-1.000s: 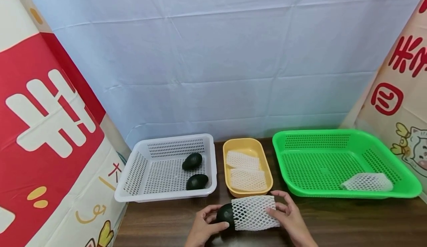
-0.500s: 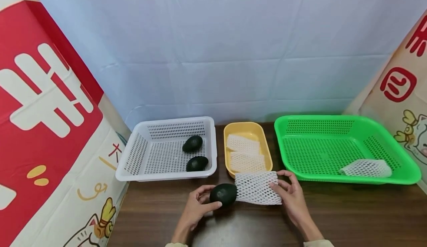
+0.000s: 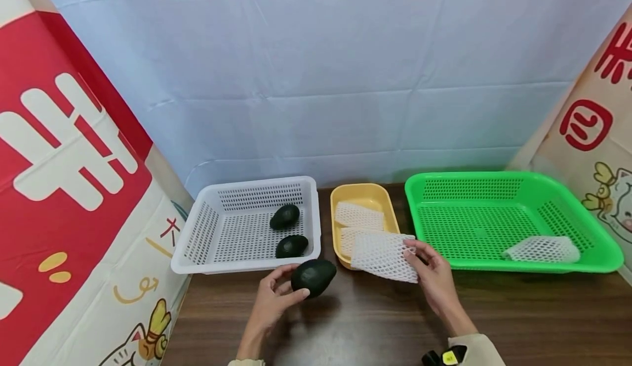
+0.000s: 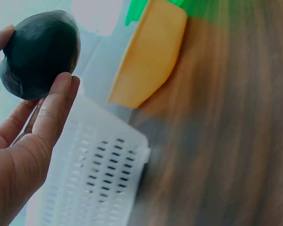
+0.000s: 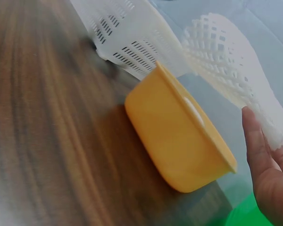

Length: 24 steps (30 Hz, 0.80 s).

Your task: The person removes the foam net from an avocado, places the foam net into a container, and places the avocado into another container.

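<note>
A dark green avocado (image 3: pixel 314 278) is gripped between the thumb and fingers of my left hand (image 3: pixel 271 300), held above the table in front of the white basket. The left wrist view shows the same avocado (image 4: pixel 40 54) bare, without a net. My right hand (image 3: pixel 434 278) pinches the right end of a white foam net sleeve (image 3: pixel 385 255), which hangs over the front of the yellow tray (image 3: pixel 365 190). In the right wrist view the foam net sleeve (image 5: pixel 231 61) is partly spread. Avocado and sleeve are apart.
The white basket (image 3: pixel 185 256) at left holds two avocados (image 3: pixel 291 246). More foam net sleeves (image 3: pixel 359 216) lie in the yellow tray. At right, the green basket (image 3: pixel 474 264) contains a netted item (image 3: pixel 543 249). A cloth backdrop (image 3: pixel 316 80) stands behind.
The avocado has come out of the foam net sleeve and moved left with my left hand. My right hand has kept the sleeve, now over the yellow tray's front. The head view has shifted.
</note>
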Tool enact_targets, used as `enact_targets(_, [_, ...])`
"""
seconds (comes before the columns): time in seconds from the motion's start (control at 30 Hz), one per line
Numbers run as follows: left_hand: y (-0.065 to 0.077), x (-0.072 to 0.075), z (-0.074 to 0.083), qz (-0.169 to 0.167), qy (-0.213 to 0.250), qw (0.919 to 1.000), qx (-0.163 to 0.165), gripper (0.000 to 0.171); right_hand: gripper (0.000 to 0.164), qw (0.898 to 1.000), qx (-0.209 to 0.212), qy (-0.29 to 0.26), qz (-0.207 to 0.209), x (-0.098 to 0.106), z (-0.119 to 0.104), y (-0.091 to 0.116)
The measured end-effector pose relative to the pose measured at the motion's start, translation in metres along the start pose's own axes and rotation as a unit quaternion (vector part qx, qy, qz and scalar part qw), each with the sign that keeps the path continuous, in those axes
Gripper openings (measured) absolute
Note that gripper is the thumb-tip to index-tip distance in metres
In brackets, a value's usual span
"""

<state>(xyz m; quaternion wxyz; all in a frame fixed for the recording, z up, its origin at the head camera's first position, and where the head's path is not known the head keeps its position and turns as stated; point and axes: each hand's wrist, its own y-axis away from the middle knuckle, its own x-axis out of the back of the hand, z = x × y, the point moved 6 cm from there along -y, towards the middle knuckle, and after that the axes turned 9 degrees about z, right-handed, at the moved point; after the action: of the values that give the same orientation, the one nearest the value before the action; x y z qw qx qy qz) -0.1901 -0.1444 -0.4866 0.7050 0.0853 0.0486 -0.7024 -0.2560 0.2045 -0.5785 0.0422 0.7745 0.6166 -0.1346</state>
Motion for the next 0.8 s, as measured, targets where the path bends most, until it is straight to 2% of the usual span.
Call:
enact_targets(0.1, [-0.004, 0.008, 0.01, 0.013, -0.01, 0.9997, -0.017, 0.052, 0.05, 1.0, -0.007, -0.015, -0.006, 0.001, 0.006, -0.011])
enact_targets(0.27, [-0.013, 0.024, 0.024, 0.024, -0.038, 0.9962, -0.075, 0.05, 0.048, 0.999, -0.01, -0.036, -0.011, -0.001, 0.01, -0.029])
enact_targets(0.3, [-0.016, 0.027, 0.027, 0.027, -0.043, 0.9953, -0.082, 0.05, 0.046, 0.999, -0.013, -0.049, -0.019, -0.007, -0.001, -0.027])
enact_targets(0.37, [-0.021, 0.034, 0.031, 0.034, -0.052, 0.9937, -0.094, 0.05, 0.049, 0.999, -0.016, -0.046, -0.014, -0.01, 0.0, -0.033])
enact_targets(0.5, [-0.032, 0.049, 0.035, 0.069, -0.06, 0.993, -0.074, 0.05, 0.054, 0.999, -0.03, -0.023, -0.005, -0.016, 0.005, -0.042])
enact_targets(0.53, [-0.034, 0.053, 0.036, 0.076, -0.062, 0.9929, -0.067, 0.05, 0.058, 0.999, -0.031, -0.001, 0.007, -0.012, 0.016, -0.049])
enact_targets(0.6, [-0.039, 0.059, 0.038, 0.09, -0.065, 0.9922, -0.056, 0.049, 0.06, 0.999, -0.038, 0.005, 0.011, -0.014, 0.02, -0.052])
enact_targets(0.8, [-0.055, 0.075, 0.045, 0.11, -0.09, 0.9886, -0.049, 0.049, 0.062, 0.999, -0.04, 0.019, 0.004, -0.025, 0.025, -0.063])
